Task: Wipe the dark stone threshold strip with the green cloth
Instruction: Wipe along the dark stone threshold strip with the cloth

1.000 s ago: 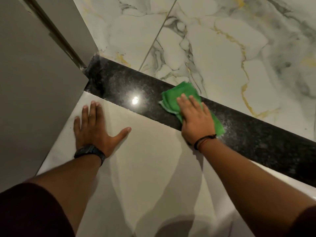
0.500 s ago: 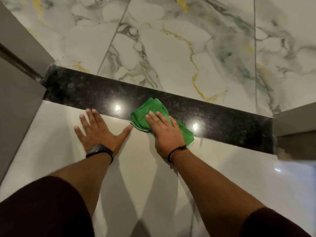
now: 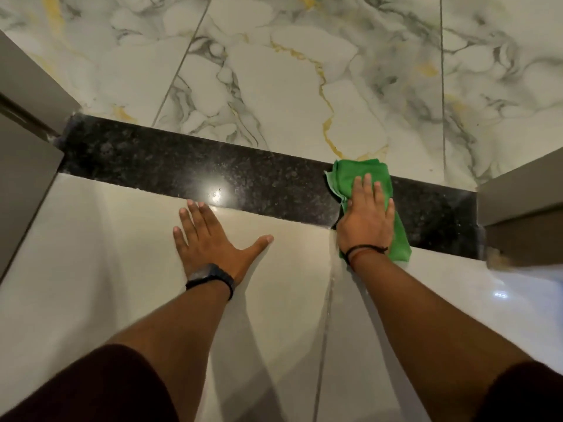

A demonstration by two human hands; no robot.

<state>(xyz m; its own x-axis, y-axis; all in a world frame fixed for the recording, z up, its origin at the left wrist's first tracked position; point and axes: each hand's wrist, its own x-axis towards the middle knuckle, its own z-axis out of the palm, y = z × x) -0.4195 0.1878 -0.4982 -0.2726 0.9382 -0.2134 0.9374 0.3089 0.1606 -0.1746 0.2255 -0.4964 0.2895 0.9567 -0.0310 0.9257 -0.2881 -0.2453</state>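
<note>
The dark speckled stone threshold strip (image 3: 189, 172) runs across the floor from the left door frame to the right one. A folded green cloth (image 3: 350, 173) lies on its right part, reaching from the marble edge to the near tile. My right hand (image 3: 367, 220) presses flat on the cloth, fingers together and pointing away from me, covering the cloth's middle. My left hand (image 3: 210, 239) rests palm down with fingers spread on the pale near tile, its fingertips at the strip's near edge.
White marble-look tiles (image 3: 304, 71) with grey and gold veins lie beyond the strip. Grey door frames stand at the left end (image 3: 27, 153) and the right end (image 3: 518, 205). Glossy pale tile (image 3: 91, 269) lies on my side, with a grout line under my right forearm.
My right hand has slid the green cloth to the right along the strip, from its middle toward the right door frame. My left hand stays planted on the near tile.
</note>
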